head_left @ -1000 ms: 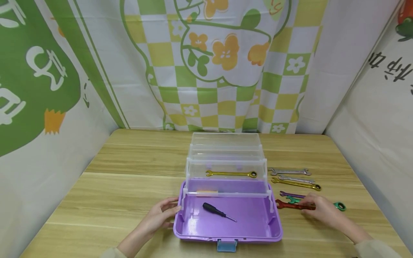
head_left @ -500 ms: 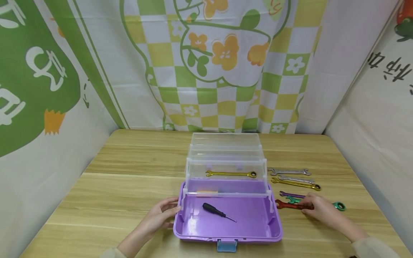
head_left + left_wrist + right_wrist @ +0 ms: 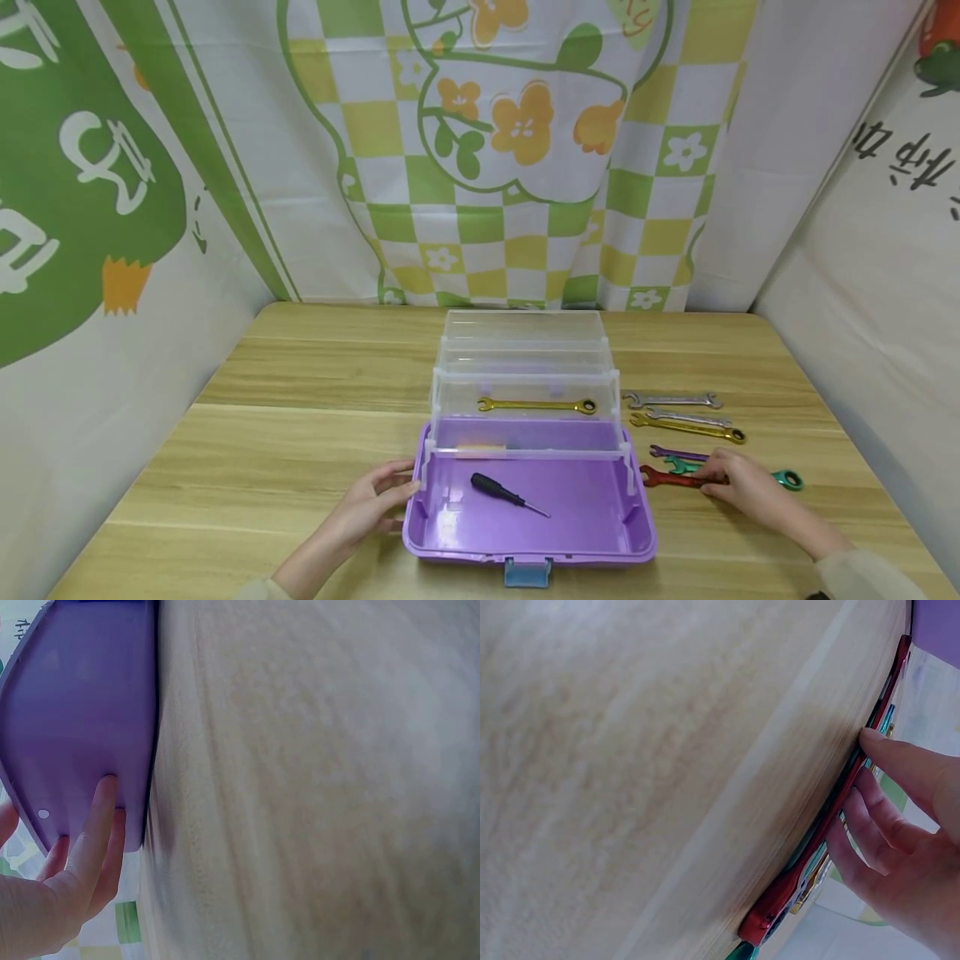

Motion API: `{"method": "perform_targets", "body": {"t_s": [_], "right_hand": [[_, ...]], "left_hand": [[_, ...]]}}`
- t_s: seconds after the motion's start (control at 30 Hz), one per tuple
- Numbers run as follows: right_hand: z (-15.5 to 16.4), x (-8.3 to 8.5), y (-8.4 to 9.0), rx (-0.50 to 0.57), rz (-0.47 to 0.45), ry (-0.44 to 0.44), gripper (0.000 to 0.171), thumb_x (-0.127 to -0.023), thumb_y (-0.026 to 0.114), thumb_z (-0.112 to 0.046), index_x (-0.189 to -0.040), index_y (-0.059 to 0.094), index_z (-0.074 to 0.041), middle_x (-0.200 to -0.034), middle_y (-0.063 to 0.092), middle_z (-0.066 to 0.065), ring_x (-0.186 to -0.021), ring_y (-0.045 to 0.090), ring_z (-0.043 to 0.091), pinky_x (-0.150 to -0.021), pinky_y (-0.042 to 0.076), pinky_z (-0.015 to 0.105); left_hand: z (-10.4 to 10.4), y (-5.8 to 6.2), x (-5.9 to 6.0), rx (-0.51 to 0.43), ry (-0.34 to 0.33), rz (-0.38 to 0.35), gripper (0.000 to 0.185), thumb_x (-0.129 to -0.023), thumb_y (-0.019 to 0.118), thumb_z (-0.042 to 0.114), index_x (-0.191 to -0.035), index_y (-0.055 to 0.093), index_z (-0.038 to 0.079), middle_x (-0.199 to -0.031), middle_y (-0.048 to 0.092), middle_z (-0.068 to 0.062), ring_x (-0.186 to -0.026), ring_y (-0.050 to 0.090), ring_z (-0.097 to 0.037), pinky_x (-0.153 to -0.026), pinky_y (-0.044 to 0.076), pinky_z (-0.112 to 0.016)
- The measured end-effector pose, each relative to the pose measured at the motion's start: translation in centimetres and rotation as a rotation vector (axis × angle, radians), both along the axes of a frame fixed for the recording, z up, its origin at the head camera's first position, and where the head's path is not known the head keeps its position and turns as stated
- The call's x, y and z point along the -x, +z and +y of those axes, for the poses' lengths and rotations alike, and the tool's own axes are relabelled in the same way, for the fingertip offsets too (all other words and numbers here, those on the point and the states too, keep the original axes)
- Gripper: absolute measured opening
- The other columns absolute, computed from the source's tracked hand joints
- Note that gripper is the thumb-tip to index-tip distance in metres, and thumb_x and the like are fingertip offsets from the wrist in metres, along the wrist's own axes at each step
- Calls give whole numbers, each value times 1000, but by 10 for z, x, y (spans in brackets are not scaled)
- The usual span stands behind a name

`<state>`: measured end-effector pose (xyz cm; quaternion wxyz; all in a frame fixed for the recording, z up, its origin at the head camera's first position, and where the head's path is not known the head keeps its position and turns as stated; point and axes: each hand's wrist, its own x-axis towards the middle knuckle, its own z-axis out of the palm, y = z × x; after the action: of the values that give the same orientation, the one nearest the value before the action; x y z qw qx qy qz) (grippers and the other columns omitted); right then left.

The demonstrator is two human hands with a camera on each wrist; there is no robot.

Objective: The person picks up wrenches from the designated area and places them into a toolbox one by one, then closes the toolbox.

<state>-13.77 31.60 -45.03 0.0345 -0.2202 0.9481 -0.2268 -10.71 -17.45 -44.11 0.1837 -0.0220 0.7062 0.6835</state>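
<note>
Your right hand pinches the red wrench lying on the table just right of the purple toolbox, covering its far end. Your left hand rests relaxed, straight fingers touching the toolbox's left wall.

From where I watch, the surface left of the purple toolbox lies bare, giving broad room for a pass. The clear tiered trays stand up behind the open base and block any reach straight over the back. On the right, the row of wrenches crowds the strip beside the box; my right hand sits there, its fingers against the red wrench. My left hand rests on the box's left wall.
</note>
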Motion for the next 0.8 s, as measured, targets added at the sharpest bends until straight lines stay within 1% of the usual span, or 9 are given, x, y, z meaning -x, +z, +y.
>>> {"method": "perform_targets", "body": {"t_s": [0.17, 0.33, 0.4, 0.63, 0.8], "right_hand": [[0, 2, 1, -3, -20, 29, 11, -75, 66, -4, -85, 64, -6, -78, 53, -6, -66, 46, 0, -52, 43, 20], [1, 3, 0, 34, -58, 52, 11, -76, 64, -3, -86, 61, -6, -80, 52, -4, -67, 45, 1, -52, 44, 20], [2, 3, 0, 48, -70, 53, 11, -76, 65, -4, -86, 61, -7, -81, 52, -4, -68, 46, 1, -53, 44, 20], [3, 2, -3, 94, -58, 35, 11, -73, 67, -5, -81, 61, -9, -79, 55, -6, -67, 47, -1, -53, 45, 20], [4, -1, -2, 136, -101, 11, 12, -72, 69, -6, -80, 61, -10, -74, 58, -5, -66, 50, -1, -55, 47, 19]], "left_hand": [[0, 0, 0, -3, 0, -2, 61, -83, 60, 20, -129, 31, -9, -122, 42, -30, -90, 59, -26, -73, 54, -42], [0, 0, 0, -2, 0, 2, 62, -83, 60, 20, -129, 32, -9, -122, 42, -30, -90, 59, -25, -73, 54, -41], [0, 0, 0, -2, 1, 2, 62, -83, 60, 20, -129, 32, -9, -122, 42, -30, -90, 59, -25, -73, 54, -41], [0, 0, 0, -7, -4, 2, 62, -83, 60, 20, -129, 31, -9, -123, 41, -30, -91, 58, -26, -73, 54, -42], [-1, 0, 0, -8, -9, 2, 62, -83, 59, 20, -129, 31, -10, -122, 41, -30, -91, 58, -25, -73, 54, -41]]}}
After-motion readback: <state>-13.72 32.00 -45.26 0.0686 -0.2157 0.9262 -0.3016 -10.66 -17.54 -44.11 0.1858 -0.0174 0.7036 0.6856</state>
